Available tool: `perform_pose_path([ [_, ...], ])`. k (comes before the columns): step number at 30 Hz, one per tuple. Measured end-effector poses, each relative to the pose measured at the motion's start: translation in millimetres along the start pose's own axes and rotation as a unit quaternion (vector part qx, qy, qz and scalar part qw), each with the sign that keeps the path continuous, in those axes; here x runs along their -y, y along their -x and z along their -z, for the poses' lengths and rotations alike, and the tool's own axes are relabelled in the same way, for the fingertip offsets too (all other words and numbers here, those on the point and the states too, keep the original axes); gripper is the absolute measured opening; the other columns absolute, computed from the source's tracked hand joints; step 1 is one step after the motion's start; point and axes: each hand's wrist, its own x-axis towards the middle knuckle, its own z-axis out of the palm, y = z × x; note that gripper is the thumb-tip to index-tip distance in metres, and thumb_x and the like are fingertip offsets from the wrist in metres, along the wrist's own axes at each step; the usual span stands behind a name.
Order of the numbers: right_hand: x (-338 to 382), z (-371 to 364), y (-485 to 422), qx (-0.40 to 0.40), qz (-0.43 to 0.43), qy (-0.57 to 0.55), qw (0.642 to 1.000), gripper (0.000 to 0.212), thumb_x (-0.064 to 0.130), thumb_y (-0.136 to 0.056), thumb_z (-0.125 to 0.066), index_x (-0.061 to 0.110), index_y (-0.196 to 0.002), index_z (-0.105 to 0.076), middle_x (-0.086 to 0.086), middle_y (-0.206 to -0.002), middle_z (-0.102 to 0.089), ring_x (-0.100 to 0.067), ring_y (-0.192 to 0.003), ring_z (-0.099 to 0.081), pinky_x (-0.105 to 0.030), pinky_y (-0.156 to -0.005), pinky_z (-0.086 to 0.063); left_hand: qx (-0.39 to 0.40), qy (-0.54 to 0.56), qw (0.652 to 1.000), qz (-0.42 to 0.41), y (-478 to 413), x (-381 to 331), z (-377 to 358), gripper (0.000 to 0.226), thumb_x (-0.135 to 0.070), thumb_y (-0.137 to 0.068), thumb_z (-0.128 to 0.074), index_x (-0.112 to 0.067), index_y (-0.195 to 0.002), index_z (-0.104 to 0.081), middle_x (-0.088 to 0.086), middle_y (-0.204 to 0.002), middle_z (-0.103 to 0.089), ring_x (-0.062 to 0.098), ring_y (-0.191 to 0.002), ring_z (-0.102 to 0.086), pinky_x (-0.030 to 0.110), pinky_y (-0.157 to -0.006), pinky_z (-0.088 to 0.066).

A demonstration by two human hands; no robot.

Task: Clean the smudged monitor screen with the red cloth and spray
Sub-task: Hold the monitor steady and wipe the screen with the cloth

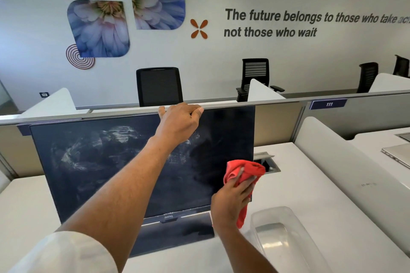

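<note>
On glossy flat monitor [106, 162] | chalky smears (left side) | crumpled red cloth [241, 175]

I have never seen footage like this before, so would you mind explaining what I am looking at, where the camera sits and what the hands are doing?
There is no machine here: a person works with two bare hands. The single picture comes from a wide-angle camera worn on the person's head, looking forward and down, so the arms reach into view from below.

The left hand grips the top edge of a dark monitor, steadying it. The right hand holds a red cloth against the screen near its right side. Whitish smudges cover the left and middle of the screen; the right part looks cleaner.

The monitor stands on a white desk. A clear plastic tray lies at the lower right. No spray bottle is in view. Behind are office chairs and a decorated wall.
</note>
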Motion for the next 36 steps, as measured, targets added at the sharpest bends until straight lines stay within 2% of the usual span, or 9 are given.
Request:
perform_pose_path([
  [3, 7, 10, -16, 0.005, -0.064, -0.050, 0.997, 0.098, 0.021, -0.089, -0.065, 0.009, -0.154, 0.007, -0.030, -0.159, -0.004, -0.053, -0.141, -0.022, -0.059, -0.110, -0.036, 0.000, -0.002, 1.000, -0.003, 0, -1, -1, 0.039, -0.045, -0.099, -0.035, -0.030, -0.109, -0.070, -0.005, -0.115, -0.067, 0.021, -0.110, -0.056, 0.064, -0.112, -0.011],
  [6, 31, 23, -29, 0.002, -0.079, -0.102, 0.992, 0.095, 0.018, -0.092, -0.059, 0.011, -0.154, 0.011, -0.027, -0.160, 0.005, -0.052, -0.145, -0.013, -0.058, -0.114, -0.030, 0.002, -0.003, 1.000, -0.001, 0, 1, 0, 0.040, -0.047, -0.099, -0.035, -0.031, -0.115, -0.068, -0.005, -0.118, -0.066, 0.021, -0.114, -0.055, 0.065, -0.112, -0.010],
  [12, 81, 69, -71, -0.071, 0.033, -0.155, 0.985, 0.087, 0.003, -0.086, -0.048, 0.019, -0.155, 0.002, -0.022, -0.161, 0.008, -0.049, -0.146, -0.002, -0.062, -0.114, -0.017, 0.001, -0.010, 1.000, -0.004, 0, 1, 0, 0.042, -0.048, -0.099, -0.034, -0.032, -0.120, -0.066, -0.004, -0.122, -0.065, 0.023, -0.118, -0.053, 0.064, -0.112, -0.010],
  [18, 78, 78, -81, -0.123, 0.070, -0.142, 0.980, 0.084, 0.003, -0.088, -0.050, 0.021, -0.156, -0.004, -0.020, -0.162, -0.003, -0.044, -0.147, -0.013, -0.058, -0.115, -0.021, 0.004, -0.013, 1.000, -0.002, 0, 0, -1, 0.042, -0.048, -0.099, -0.035, -0.031, -0.121, -0.066, -0.004, -0.124, -0.065, 0.023, -0.119, -0.053, 0.064, -0.112, -0.009],
  [21, 48, 47, -51, -0.095, 0.017, -0.126, 0.987, 0.085, 0.004, -0.087, -0.052, 0.016, -0.156, -0.004, -0.024, -0.161, -0.003, -0.046, -0.146, -0.014, -0.057, -0.116, -0.026, 0.002, -0.011, 1.000, 0.002, 0, -2, -1, 0.042, -0.048, -0.099, -0.035, -0.030, -0.120, -0.066, -0.004, -0.126, -0.064, 0.024, -0.121, -0.052, 0.064, -0.113, -0.008],
  [26, 10, -4, 9, 0.011, -0.049, -0.075, 0.996, 0.099, 0.017, -0.090, -0.062, 0.011, -0.151, 0.015, -0.030, -0.159, 0.002, -0.053, -0.143, -0.016, -0.055, -0.114, -0.031, -0.002, -0.006, 1.000, -0.003, 2, -3, -1, 0.040, -0.046, -0.100, -0.035, -0.030, -0.117, -0.068, -0.006, -0.123, -0.065, 0.022, -0.117, -0.054, 0.064, -0.113, -0.007],
  [28, 10, -12, 27, 0.033, -0.026, -0.049, 0.998, 0.100, 0.024, -0.089, -0.067, 0.008, -0.151, 0.009, -0.033, -0.158, -0.006, -0.054, -0.141, -0.021, -0.057, -0.113, -0.034, -0.005, -0.005, 1.000, -0.003, 2, -3, 0, 0.039, -0.045, -0.100, -0.036, -0.030, -0.115, -0.068, -0.006, -0.120, -0.067, 0.021, -0.114, -0.055, 0.065, -0.112, -0.008],
  [33, 10, -25, 60, 0.065, 0.101, 0.026, 0.992, 0.103, 0.027, -0.068, -0.086, 0.004, -0.150, -0.030, -0.035, -0.145, -0.038, -0.057, -0.127, -0.044, -0.060, -0.094, -0.050, -0.003, -0.002, 1.000, -0.003, 2, -4, 0, 0.039, -0.044, -0.100, -0.036, -0.030, -0.114, -0.069, -0.006, -0.120, -0.067, 0.020, -0.115, -0.055, 0.065, -0.112, -0.009],
  [36, -2, -34, 70, 0.070, 0.182, 0.044, 0.980, 0.103, 0.035, -0.064, -0.087, 0.009, -0.146, -0.031, -0.030, -0.143, -0.046, -0.054, -0.124, -0.049, -0.059, -0.093, -0.051, -0.011, -0.001, 1.000, 0.000, 1, -3, -1, 0.039, -0.044, -0.100, -0.036, -0.029, -0.113, -0.070, -0.005, -0.117, -0.068, 0.020, -0.113, -0.056, 0.065, -0.112, -0.007],
])
